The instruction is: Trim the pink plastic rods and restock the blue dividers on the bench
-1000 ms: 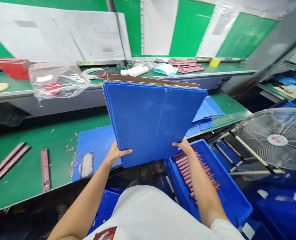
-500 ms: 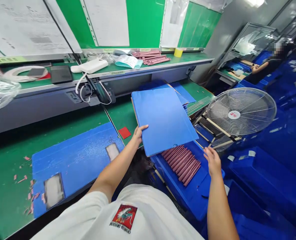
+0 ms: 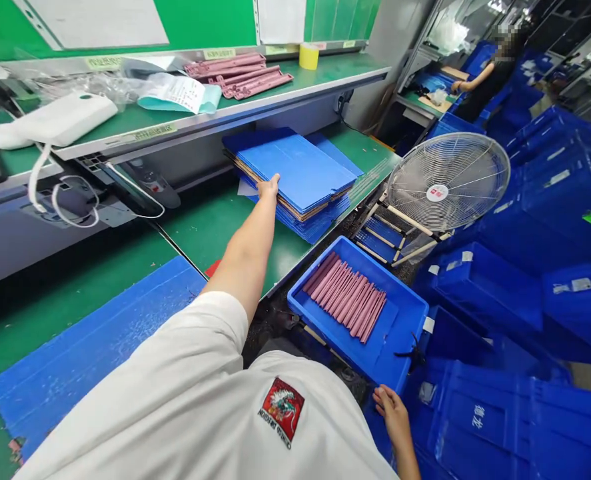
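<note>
Head view. Blue sheet stack [image 3: 302,170]: on bench [image 3: 210,223], ahead, long axis running away to the right. Left hand [image 3: 268,187]: arm outstretched, fingers flat on stack's near edge. Right hand [image 3: 392,412]: low, well apart, loosely open, empty, beside blue tray [image 3: 400,330].

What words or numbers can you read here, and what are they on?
Shirt badge: lettering by a red picture, too small to read.
Blue crate: two white characters, too blurred to read.
Fan hub sticker: red mark, unreadable.
Shelf edge labels: yellow, print too small.
Printed paper: too small.
Nothing here reads clearly.
</note>
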A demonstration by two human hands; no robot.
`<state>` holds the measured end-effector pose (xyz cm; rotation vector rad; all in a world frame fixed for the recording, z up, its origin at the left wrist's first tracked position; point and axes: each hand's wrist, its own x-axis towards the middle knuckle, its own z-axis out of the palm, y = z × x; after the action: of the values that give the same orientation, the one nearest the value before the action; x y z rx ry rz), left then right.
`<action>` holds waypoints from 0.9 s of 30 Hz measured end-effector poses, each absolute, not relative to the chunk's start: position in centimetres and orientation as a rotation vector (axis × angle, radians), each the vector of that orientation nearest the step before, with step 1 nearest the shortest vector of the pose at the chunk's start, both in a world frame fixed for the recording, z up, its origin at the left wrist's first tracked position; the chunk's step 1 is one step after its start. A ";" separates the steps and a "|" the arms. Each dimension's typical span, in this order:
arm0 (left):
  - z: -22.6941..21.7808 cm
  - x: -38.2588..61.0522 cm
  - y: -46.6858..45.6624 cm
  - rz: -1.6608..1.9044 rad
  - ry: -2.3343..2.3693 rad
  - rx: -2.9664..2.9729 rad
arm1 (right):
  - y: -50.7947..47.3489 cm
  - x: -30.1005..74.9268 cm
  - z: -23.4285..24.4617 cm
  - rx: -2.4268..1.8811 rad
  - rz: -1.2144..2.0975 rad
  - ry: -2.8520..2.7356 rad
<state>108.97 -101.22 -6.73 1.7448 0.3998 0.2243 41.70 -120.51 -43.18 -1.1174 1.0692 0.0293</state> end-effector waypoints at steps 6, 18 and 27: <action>-8.8 107.4 -101.7 0.082 -0.229 2.689 | -116.1 43.2 -43.1 -1.148 0.193 1.054; -5.2 108.5 -105.2 -0.145 -0.950 3.329 | -110.9 45.0 -45.6 -1.122 0.242 0.984; -2.1 109.9 -104.5 0.100 -0.783 3.287 | -108.2 44.7 -46.2 -1.122 0.270 0.964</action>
<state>109.87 -104.54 -2.05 3.2870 -0.7832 0.0996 44.69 -108.16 -46.23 -1.1219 0.9643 0.2697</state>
